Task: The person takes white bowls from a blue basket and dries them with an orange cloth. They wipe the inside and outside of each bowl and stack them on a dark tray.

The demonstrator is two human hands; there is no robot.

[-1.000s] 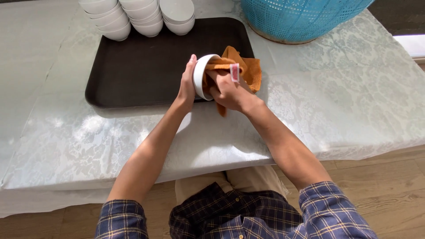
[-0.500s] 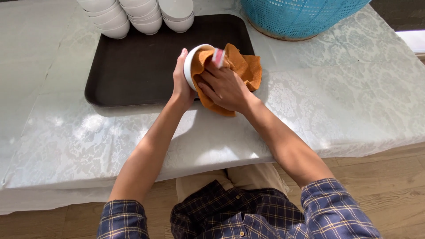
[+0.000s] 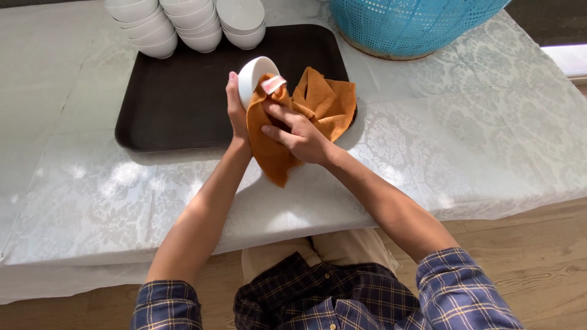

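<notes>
Two hands are busy over the near edge of a dark tray (image 3: 183, 104), so let's run across from the left. Far left and up top, stacks of white bowls (image 3: 183, 24) sit on the back of that tray, well apart from the action. Next comes the left hand (image 3: 236, 113), fingers curled snugly around the outside of a single white bowl (image 3: 254, 73), which it holds tipped on its side, above the tray rather than resting on it. The thumb side is hidden behind the bowl, but the grasp is clearly closed on it.

Moving right, an orange cloth (image 3: 321, 101) is bunched against the bowl, part draped down below the hands, part spilling onto the tray's right corner. A small pale tag shows on the cloth near the bowl's rim. The right hand (image 3: 299, 134) is pressed into that cloth, fingers bent and gripping it against the bowl.

Further right and behind, a blue basket (image 3: 416, 24) stands on the white patterned tablecloth (image 3: 477, 134).
</notes>
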